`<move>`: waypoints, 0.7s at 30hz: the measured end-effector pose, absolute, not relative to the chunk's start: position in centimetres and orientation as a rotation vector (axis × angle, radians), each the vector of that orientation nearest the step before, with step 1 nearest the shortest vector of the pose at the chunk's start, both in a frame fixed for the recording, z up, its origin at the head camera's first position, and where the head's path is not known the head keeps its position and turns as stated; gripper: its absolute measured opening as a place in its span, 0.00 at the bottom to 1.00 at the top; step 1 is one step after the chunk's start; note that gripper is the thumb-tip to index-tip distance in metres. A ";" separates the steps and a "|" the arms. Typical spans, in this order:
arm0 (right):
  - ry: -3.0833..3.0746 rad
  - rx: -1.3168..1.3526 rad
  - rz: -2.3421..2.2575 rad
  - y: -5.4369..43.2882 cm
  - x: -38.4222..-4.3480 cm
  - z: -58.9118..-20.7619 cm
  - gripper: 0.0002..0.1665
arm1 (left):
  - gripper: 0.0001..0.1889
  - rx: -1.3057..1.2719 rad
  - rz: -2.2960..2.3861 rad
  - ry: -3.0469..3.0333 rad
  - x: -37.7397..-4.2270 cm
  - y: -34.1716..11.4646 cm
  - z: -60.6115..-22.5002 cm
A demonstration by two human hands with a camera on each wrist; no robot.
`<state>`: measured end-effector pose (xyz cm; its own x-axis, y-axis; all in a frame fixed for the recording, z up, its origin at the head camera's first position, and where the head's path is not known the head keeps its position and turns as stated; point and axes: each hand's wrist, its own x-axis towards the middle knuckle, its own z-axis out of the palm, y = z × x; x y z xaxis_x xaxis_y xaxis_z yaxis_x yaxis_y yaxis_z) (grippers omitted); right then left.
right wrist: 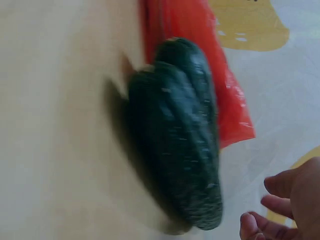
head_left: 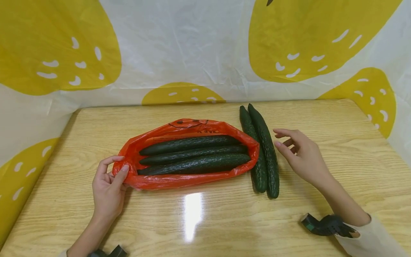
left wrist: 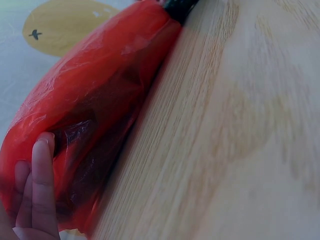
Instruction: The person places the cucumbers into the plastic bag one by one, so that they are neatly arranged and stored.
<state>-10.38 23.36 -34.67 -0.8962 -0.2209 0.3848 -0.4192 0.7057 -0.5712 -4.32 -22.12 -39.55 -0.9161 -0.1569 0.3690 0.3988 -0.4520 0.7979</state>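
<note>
We see the work at the bag (head_left: pixel 179 182) as part done, neither all in nor all out; three cucumbers (head_left: pixel 194 154) lie side by side inside it, while two others (head_left: pixel 265 142) lie on the table (head_left: pixel 154 221) just beside its right end; those two, we judge, are what the split leaves open. Our left hand (head_left: pixel 109 189) pinches the bag's left end between thumb and forefinger; our right hand (head_left: pixel 303 153) is near the outer pair, fingers loosely bent, thumb apart from forefinger, nothing held. Only the head view shows into the bag's mouth and lets us count three; the left wrist view gives the bag's outer side, with fingers (left wrist: pixel 44 187) against the film and dark shapes showing through; the right wrist view, blurred, gives the outer pair nearly end-on and shows the right fingertips clear of them.
</note>
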 end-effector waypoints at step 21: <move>-2.763 0.279 1.205 22.6 -10.5 -37.8 0.37 | 0.15 -0.314 -2.346 -1.495 -4.2 -22.2 -39.5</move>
